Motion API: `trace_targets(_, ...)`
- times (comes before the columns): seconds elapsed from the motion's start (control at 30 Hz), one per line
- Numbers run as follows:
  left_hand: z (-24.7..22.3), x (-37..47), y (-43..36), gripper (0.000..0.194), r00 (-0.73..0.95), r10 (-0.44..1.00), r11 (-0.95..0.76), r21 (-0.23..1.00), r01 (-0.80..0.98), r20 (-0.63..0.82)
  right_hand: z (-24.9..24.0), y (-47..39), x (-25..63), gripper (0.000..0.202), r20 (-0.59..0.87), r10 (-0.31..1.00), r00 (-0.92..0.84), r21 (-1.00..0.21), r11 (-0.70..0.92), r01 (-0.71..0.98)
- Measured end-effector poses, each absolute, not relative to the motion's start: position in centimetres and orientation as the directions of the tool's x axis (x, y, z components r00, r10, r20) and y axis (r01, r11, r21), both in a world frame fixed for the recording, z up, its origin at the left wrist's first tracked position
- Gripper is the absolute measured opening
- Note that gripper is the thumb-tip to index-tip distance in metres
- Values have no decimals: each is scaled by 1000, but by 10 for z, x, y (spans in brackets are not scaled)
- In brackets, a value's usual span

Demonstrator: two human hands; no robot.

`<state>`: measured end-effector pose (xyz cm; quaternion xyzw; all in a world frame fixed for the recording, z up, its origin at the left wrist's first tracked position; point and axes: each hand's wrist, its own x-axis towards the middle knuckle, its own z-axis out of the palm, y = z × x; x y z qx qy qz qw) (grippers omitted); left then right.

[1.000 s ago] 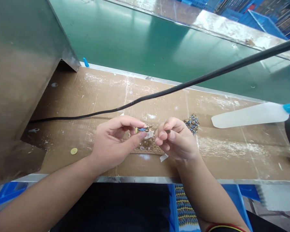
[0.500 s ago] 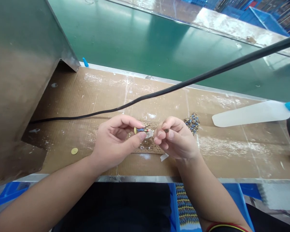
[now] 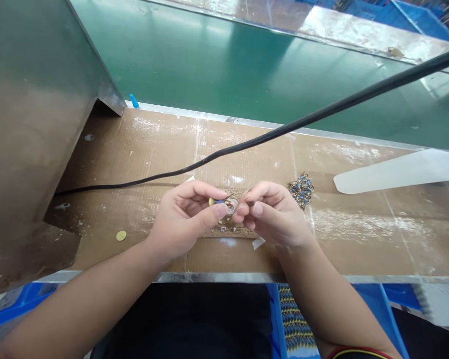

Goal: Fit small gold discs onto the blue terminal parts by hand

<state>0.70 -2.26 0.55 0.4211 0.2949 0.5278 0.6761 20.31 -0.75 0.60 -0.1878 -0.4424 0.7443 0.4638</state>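
Observation:
Between thumb and fingers of my left hand (image 3: 181,214) is a small part with a yellow disc and blue body (image 3: 219,202); its tip points right. My right hand (image 3: 277,214) pinches a tiny dark brown piece (image 3: 250,203) just beside that tip. Whether the two pieces touch cannot be made out. A pile of small blue and brass-coloured parts (image 3: 301,190) lies just right of my right hand. Beneath both hands, small crumbs (image 3: 228,230) are scattered over the cardboard.
A black cable (image 3: 224,151) crosses above the cardboard-covered bench (image 3: 153,144). On the left stand a metal housing (image 3: 33,99) and a loose yellow disc (image 3: 121,236). A translucent white blade-shaped piece (image 3: 392,172) is at right. Below the edge, a blue crate (image 3: 279,324) contains rows of similar parts.
My right hand has come slightly closer to the part in my left hand, both grips kept. The whole view has shifted a little.

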Motion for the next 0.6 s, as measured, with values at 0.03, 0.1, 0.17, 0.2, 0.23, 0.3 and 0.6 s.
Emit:
trace_targets(0.03,5,7,-22,13,279,960,107,875,-472,33,6,-8,203,5,126,859,-495,-839,-173,-515)
trace_targets(0.1,6,7,-21,12,291,957,136,853,-504,19,6,-8,202,6,126,862,-491,-846,-165,-506)
trace_targets(0.17,7,7,-20,10,314,949,167,817,-551,18,6,-8,202,6,139,858,-495,-845,-158,-510)
trace_targets(0.2,8,7,-19,10,331,943,185,801,-570,17,6,-8,202,7,143,856,-497,-845,-156,-512)
trace_targets(0.23,8,7,-19,10,346,938,202,787,-583,16,6,-8,202,7,143,855,-498,-845,-156,-512)
trace_targets(0.3,10,8,-19,10,362,932,221,775,-592,10,6,-9,202,7,130,858,-497,-850,-162,-501)
trace_targets(0.6,11,8,-19,13,358,933,192,782,-593,43,6,-10,202,8,126,860,-495,-851,-164,-500)
